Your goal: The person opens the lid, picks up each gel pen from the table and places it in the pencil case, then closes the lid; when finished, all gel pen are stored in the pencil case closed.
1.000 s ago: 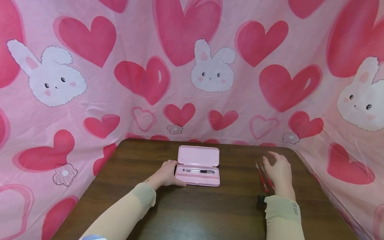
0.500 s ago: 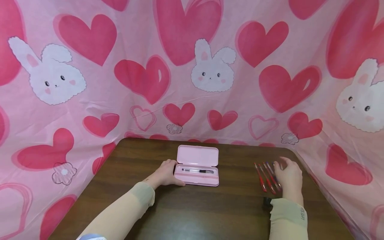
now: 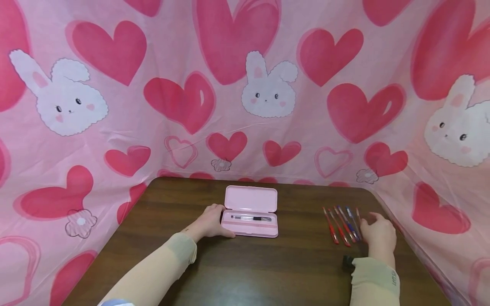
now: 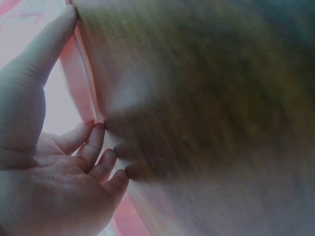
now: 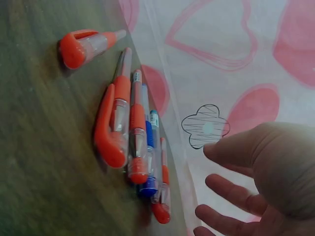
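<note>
An opened pink pencil case [image 3: 249, 230] lies on the table with a clear black-gripped pen [image 3: 250, 218] in its tray. My left hand [image 3: 208, 222] holds the case's left end, thumb at the front corner, fingers along the side; in the left wrist view the fingertips meet the pink edge [image 4: 81, 73]. To the right lie several pens side by side, among them a red pen [image 3: 331, 227] and a blue pen [image 3: 352, 224]. Just right of this row is my right hand [image 3: 379, 236], fingers loosely bent; nothing shows between them in the right wrist view, where a red pen [image 5: 165, 184] lies nearest.
The brown wooden table [image 3: 291, 267] bears the case and pens. A pink heart-and-rabbit cloth [image 3: 306, 123] hangs behind and along both sides. A dark object [image 3: 347, 262] sits at the right wrist by the sleeve cuff.
My right hand has moved right and nearer the body, leaving the row of pens and uncovering more of them. The left hand and the pencil case stay in place.
</note>
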{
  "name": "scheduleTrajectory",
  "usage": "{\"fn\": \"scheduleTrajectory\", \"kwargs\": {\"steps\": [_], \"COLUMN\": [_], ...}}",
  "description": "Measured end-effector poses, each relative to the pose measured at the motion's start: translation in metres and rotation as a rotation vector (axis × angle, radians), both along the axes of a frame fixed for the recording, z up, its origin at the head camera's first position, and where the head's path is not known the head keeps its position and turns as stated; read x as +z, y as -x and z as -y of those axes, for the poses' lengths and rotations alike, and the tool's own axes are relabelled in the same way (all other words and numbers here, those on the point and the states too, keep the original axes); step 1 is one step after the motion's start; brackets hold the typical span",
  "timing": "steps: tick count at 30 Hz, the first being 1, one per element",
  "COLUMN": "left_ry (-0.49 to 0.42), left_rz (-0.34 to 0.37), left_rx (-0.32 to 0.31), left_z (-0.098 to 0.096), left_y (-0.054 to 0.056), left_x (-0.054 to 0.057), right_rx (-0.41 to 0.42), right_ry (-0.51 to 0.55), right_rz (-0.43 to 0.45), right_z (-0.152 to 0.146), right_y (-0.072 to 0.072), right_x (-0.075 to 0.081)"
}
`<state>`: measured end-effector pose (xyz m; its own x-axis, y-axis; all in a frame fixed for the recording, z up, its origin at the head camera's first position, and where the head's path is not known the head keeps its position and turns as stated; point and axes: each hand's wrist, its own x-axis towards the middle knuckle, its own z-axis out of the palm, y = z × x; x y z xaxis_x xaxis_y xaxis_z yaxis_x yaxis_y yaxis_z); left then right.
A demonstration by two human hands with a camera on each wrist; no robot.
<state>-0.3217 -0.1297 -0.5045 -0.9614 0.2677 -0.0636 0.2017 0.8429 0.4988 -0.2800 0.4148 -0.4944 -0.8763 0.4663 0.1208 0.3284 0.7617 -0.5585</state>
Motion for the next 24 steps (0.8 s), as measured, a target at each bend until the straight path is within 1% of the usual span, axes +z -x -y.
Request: {"fn": "scheduleTrajectory", "kwargs": {"steps": [6, 9, 17, 24], "left_ry": [-0.002, 0.006, -0.003, 0.008], "left_rz": [0.0, -0.002, -0.004, -0.007], "left_rx": [-0.004, -0.003, -0.001, -0.006], "left_z": [0.001, 0.0016, 0.0015, 0.001], "left_y": [0.0004, 0.0009, 0.0018, 0.0014], "left_x": [-0.0021, -0.0027, -0.0014, -0.0021], "right_rx": [-0.015, -0.013, 0.002, 0.002], "right_ry": [0.016, 0.016, 0.012, 0.004], "right_rz": [0.055, 0.083, 0.124, 0.196], "right_z": [-0.0014, -0.0014, -0.0005, -0.0002], "right_y": [-0.0029, -0.004, -0.0047, -0.0048], "right_x": [-0.0048, -0.0054, -0.0051, -0.0068]}}
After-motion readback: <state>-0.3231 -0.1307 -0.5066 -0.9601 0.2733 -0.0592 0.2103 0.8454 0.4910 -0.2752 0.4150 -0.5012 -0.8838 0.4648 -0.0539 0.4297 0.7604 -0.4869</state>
